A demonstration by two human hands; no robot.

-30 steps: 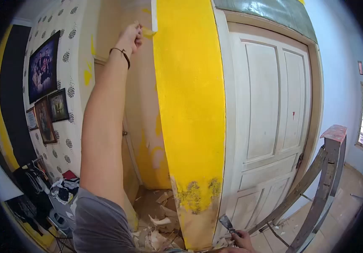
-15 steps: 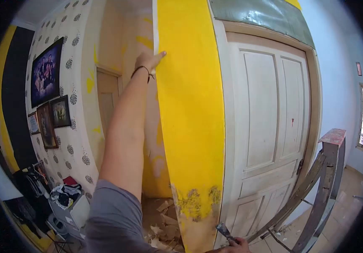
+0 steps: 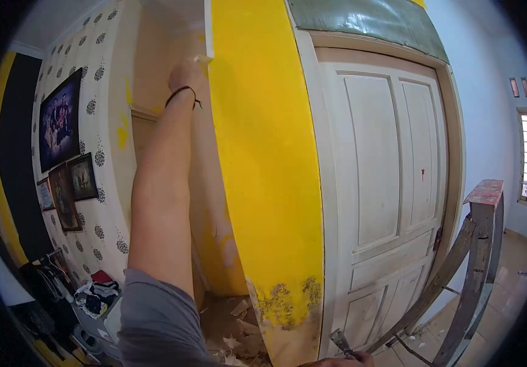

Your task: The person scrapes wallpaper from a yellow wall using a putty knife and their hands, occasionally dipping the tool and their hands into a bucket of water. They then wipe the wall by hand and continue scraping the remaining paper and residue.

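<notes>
My left hand (image 3: pixel 185 74), with a dark cord round its wrist, is raised at the left edge of the yellow wall section (image 3: pixel 263 153). Its fingers are closed on a small pale-yellow flap of wallpaper (image 3: pixel 202 59) that sticks out from that edge; the fingertips are mostly hidden behind the hand. Low in the view, my right hand (image 3: pixel 352 361) is wrapped round the handle of a putty knife (image 3: pixel 340 340), blade pointing up. Near the bottom of the yellow section the surface is scraped and dark-stained (image 3: pixel 285 303).
A white panelled door (image 3: pixel 370 165) stands right of the yellow section, with a wooden ladder (image 3: pixel 477 263) before it. Torn scraps (image 3: pixel 242 342) litter the floor. At left are framed pictures (image 3: pixel 61 119) and a cabinet (image 3: pixel 107 312) with clothes on top.
My left hand has moved left and slightly up; its thumb no longer lies on the yellow face, and a pale flap now shows at the fingers. The putty knife has shifted slightly right.
</notes>
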